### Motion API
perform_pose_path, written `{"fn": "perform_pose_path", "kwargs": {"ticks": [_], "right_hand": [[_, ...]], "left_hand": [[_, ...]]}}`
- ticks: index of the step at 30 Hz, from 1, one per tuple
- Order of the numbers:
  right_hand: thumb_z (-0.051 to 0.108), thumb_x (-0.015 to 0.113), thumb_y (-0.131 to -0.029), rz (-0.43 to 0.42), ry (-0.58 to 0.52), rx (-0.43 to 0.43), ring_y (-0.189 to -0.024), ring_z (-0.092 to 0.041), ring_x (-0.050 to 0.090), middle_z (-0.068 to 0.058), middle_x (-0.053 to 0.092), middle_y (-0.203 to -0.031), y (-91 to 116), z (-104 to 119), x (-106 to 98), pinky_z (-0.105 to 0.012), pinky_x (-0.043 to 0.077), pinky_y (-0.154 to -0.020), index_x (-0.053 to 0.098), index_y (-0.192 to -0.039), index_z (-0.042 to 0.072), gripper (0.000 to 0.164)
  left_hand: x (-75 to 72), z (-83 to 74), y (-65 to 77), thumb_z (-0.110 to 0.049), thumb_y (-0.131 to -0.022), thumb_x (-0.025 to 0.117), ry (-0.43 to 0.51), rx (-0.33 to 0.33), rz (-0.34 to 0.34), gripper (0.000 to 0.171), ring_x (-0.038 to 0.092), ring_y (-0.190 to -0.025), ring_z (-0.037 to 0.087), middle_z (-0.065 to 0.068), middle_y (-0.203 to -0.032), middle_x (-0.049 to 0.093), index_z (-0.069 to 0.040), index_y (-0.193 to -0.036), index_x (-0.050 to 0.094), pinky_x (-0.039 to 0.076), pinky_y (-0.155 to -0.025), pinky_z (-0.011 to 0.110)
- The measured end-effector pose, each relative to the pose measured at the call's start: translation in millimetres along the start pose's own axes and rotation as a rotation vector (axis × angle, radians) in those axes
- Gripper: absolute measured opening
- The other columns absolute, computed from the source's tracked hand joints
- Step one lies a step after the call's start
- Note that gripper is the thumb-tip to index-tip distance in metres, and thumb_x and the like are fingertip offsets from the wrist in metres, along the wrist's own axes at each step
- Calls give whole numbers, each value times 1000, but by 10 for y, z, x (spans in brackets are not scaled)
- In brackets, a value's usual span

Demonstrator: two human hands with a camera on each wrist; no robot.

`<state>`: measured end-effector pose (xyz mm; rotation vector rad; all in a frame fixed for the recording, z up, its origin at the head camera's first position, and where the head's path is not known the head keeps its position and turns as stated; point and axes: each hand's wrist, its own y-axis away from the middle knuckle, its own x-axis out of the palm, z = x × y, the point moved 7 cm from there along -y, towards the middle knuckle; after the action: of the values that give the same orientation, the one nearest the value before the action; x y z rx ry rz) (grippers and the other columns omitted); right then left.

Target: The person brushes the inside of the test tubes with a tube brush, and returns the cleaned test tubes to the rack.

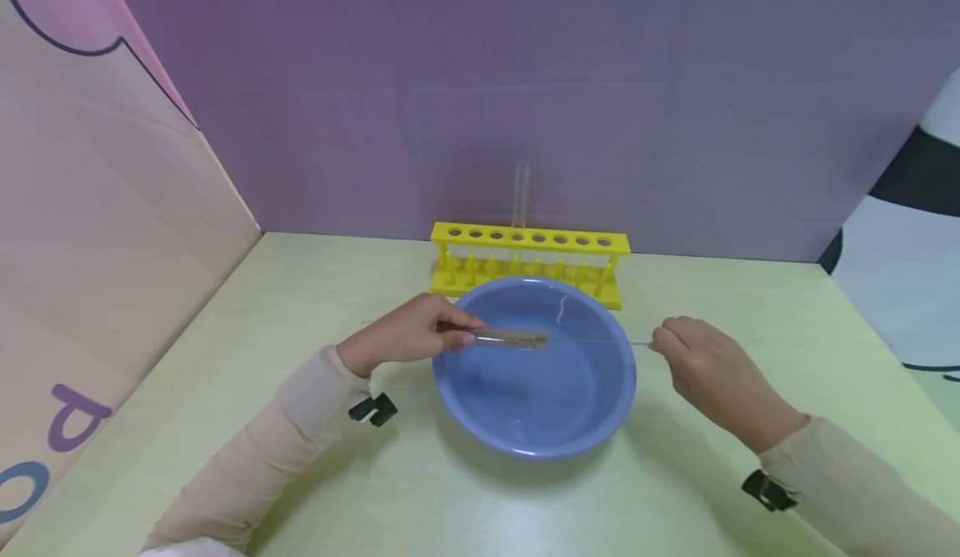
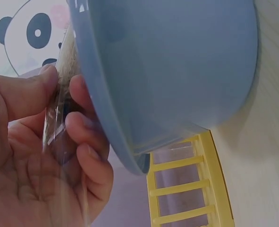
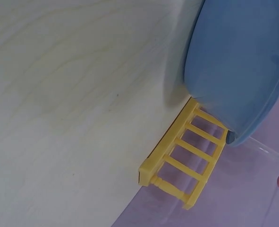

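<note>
- We see a person's left hand (image 1: 408, 332) holding a clear test tube (image 1: 510, 338) nearly level above a blue basin (image 1: 534, 449), its mouth end toward the right.
- Our left wrist view shows that hand's thumb and fingers (image 2: 85, 125) bent round the glass-clear wall, closed up to the tube's width, beside the basin's rim.
- Pale bristles of a brush (image 2: 67, 66) show through the wall of the tube; from them a thin wire handle (image 1: 639, 343) runs out across the basin.
- We find the right hand (image 1: 705, 369) just beyond the basin's right rim, its fingers curled in and pinching the far end of that wire; the right wrist view catches only its fingertips at the frame's edge.
- On the far side of the basin, just beside it, we see a yellow rack (image 1: 550, 237) with a row of eight holes.
- A second clear tube (image 1: 521, 194) stands upright in the fourth hole from our left.
- Basin and rack both sit on a pale, wood-grained worktop (image 1: 480, 507), backed by a purple wall covering (image 1: 525, 65).
- Light sleeves cover both forearms, and we note a black clip (image 1: 372, 409) at the left wrist, another at the right.
</note>
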<state>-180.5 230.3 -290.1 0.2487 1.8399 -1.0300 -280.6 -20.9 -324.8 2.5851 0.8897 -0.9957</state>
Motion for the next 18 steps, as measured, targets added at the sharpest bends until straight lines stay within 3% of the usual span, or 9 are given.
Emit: {"fn": "perform_pose_path", "kwargs": {"ticks": [18], "right_hand": [[-15, 54, -58, -64, -6, -38, -62, -19, 47, -7, 51, -71, 141, -97, -52, -33, 47, -54, 52, -77, 0, 24]], "left_hand": [[-50, 47, 69, -7, -92, 59, 4, 8, -2, 27, 55, -65, 10, 14, -82, 69, 2, -117, 65, 45, -59, 23]]}}
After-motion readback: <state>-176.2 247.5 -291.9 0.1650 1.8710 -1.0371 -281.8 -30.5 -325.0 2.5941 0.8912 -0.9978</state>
